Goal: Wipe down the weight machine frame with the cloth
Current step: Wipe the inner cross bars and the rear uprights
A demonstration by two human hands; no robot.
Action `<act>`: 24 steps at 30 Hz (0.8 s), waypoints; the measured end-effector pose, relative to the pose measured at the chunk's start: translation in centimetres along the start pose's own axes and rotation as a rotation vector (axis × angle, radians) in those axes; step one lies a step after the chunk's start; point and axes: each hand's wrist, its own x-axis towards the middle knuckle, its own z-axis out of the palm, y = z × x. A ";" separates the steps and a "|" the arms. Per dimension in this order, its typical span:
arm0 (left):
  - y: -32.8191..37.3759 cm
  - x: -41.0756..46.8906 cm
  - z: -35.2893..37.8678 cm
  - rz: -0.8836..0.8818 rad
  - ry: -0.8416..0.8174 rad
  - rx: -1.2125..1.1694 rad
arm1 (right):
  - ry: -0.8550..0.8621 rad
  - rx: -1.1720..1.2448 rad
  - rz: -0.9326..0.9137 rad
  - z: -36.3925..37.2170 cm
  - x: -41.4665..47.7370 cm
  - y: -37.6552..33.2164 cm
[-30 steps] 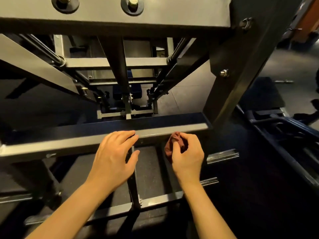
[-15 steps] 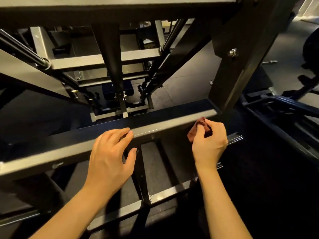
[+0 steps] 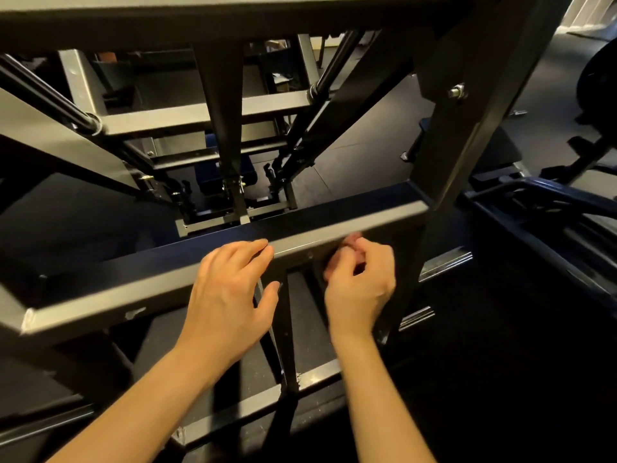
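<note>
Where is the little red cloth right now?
The cloth is right of centre in the head view, bunched in the right hand, just under the front edge of the grey crossbar and left of the dark upright post.

A gym. A heavy steel weight machine frame [image 3: 334, 228] of square tubes, joined with a bolt [image 3: 456, 92], fills the view, with slanted guide rods [image 3: 329, 71] inside it. It stands on a dark rubber floor [image 3: 367, 135]; more dark equipment [image 3: 541, 198] sits to the right.
</note>
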 end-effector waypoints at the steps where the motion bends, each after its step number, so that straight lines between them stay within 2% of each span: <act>1: -0.3 -0.1 -0.3 0.001 -0.009 0.000 | -0.080 0.040 -0.081 1.1 -2.3 -1.0; 3: -0.9 -0.6 -1.0 -0.014 0.003 0.027 | -0.261 0.006 -0.276 2.3 -6.1 -2.6; 5: -1.7 -1.4 -1.8 -0.037 0.028 0.080 | -0.320 -0.034 -0.359 2.0 -5.9 -2.4; 9: -3.4 -2.4 -2.3 -0.050 0.059 0.126 | -0.113 -0.034 -0.161 -0.3 -0.8 -0.1; 11: -3.8 -2.6 -2.0 -0.033 0.066 0.094 | 0.001 -0.050 -0.041 0.2 -1.1 -0.5; 12: -3.9 -2.6 -2.0 -0.032 0.072 0.076 | 0.004 -0.050 -0.038 1.2 -2.4 -1.3; 13: -3.9 -2.5 -2.0 -0.033 0.078 0.060 | -0.055 -0.037 -0.089 2.2 -4.2 -2.1; 15: -4.1 -2.5 -2.0 -0.025 0.083 0.048 | -0.257 -0.053 -0.305 3.4 -7.8 -3.4; 17: -4.3 -2.6 -2.0 -0.014 0.077 0.047 | -0.348 -0.079 -0.426 3.1 -8.0 -2.9; 19: -4.3 -2.7 -2.1 -0.021 0.077 0.035 | -0.249 -0.043 -0.321 2.0 -5.4 -1.9; 22: -4.3 -2.7 -1.9 -0.026 0.088 -0.002 | 0.009 -0.029 -0.053 1.0 -2.5 -1.2; 24: -4.4 -2.7 -1.8 -0.032 0.089 -0.018 | 0.058 -0.023 0.005 2.5 -4.2 -2.1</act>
